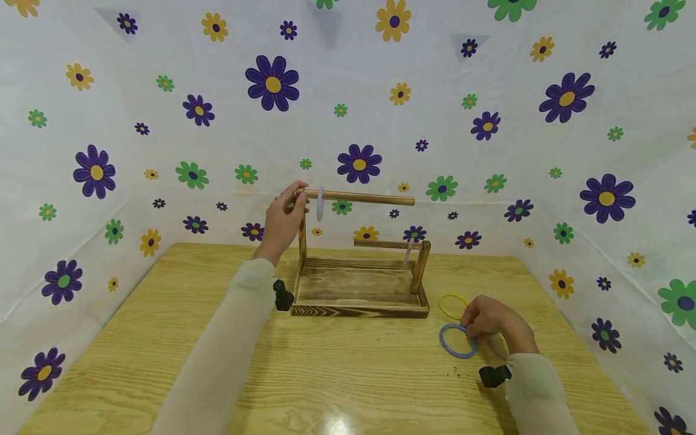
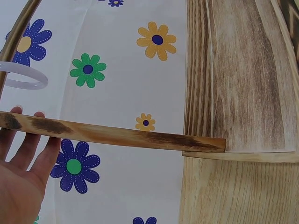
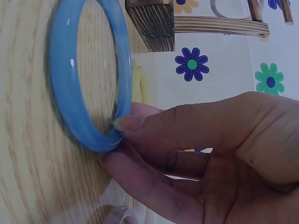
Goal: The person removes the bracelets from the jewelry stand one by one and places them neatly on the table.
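Note:
A wooden bangle stand has a tall left post with a long upper bar and a shorter right post with a lower bar. My left hand grips the top of the tall post, fingers passing behind it. Just right of that hand, a pale lilac bangle hangs on the upper bar. Another pale bangle hangs on the lower bar. At the table's right, my right hand pinches the edge of a blue bangle between thumb and fingers, close over the tabletop.
A yellow bangle lies behind the blue one on the wooden table. A clear, pale bangle lies partly hidden beneath the right wrist. Small dark crumbs dot the tabletop nearby. Flower-printed cloth surrounds the table's back and sides.

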Motion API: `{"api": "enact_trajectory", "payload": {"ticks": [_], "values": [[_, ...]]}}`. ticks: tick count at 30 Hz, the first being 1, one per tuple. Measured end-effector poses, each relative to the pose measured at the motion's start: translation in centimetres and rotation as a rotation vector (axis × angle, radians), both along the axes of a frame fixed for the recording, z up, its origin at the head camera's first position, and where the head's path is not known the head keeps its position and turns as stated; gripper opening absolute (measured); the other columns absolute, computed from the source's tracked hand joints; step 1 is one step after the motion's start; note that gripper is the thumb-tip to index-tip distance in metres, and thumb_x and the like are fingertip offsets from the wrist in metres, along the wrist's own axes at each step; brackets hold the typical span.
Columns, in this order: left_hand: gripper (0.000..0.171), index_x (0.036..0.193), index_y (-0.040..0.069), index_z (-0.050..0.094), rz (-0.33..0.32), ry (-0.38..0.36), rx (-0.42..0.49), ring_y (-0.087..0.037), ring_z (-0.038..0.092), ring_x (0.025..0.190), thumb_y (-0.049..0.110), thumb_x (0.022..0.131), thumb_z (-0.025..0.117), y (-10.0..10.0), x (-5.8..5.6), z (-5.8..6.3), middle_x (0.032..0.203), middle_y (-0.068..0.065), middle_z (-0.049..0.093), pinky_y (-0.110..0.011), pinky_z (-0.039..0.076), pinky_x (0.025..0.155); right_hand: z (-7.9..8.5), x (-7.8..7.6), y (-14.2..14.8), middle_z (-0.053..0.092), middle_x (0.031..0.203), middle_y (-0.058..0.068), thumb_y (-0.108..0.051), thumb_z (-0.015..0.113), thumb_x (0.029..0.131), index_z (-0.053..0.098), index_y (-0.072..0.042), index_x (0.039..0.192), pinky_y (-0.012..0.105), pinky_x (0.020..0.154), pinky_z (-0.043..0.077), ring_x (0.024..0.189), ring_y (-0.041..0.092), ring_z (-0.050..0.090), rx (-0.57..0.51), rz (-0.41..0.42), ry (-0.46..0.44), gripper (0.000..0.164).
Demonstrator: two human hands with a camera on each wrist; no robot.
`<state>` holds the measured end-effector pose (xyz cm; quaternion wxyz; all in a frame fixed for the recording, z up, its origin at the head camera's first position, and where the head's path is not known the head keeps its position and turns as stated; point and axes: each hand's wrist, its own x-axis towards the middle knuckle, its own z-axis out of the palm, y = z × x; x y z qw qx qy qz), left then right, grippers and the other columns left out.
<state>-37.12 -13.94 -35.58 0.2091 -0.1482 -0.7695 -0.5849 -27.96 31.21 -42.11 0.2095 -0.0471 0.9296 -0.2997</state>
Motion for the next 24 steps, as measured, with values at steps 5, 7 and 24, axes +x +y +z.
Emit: {"api": "enact_trajectory", "payload": {"ticks": [5, 7, 24], "values": [[0.041, 0.147, 0.015, 0.055, -0.004, 0.008, 0.003, -0.045, 0.067, 0.116, 0.033, 0.111, 0.047, 0.00, 0.02, -0.02, 0.131, -0.025, 0.063, -0.040, 0.060, 0.090, -0.04, -0.06, 0.11, 0.064, 0.077, 0.007, 0.012, 0.070, 0.080, 0.069, 0.004, 0.087, 0.032, 0.064, 0.059, 0.066, 0.017, 0.062, 0.012, 0.020, 0.015, 0.010], [0.040, 0.147, 0.015, 0.055, -0.006, 0.013, 0.004, -0.045, 0.067, 0.116, 0.032, 0.111, 0.047, 0.00, 0.01, 0.00, 0.130, -0.026, 0.063, -0.041, 0.060, 0.092, -0.05, -0.06, 0.14, 0.064, 0.076, 0.007, 0.011, 0.070, 0.079, 0.069, 0.004, 0.086, 0.032, 0.064, 0.059, 0.066, 0.017, 0.062, 0.012, 0.030, 0.021, 0.010], [0.039, 0.146, 0.015, 0.055, -0.001, 0.015, -0.003, -0.041, 0.069, 0.114, 0.031, 0.111, 0.047, -0.09, -0.14, -0.08, 0.132, -0.024, 0.064, -0.039, 0.060, 0.091, -0.03, 0.03, 0.17, 0.065, 0.075, 0.006, 0.012, 0.070, 0.080, 0.070, 0.004, 0.085, 0.030, 0.063, 0.058, 0.064, 0.016, 0.062, 0.002, 0.039, 0.022, 0.010]]}}
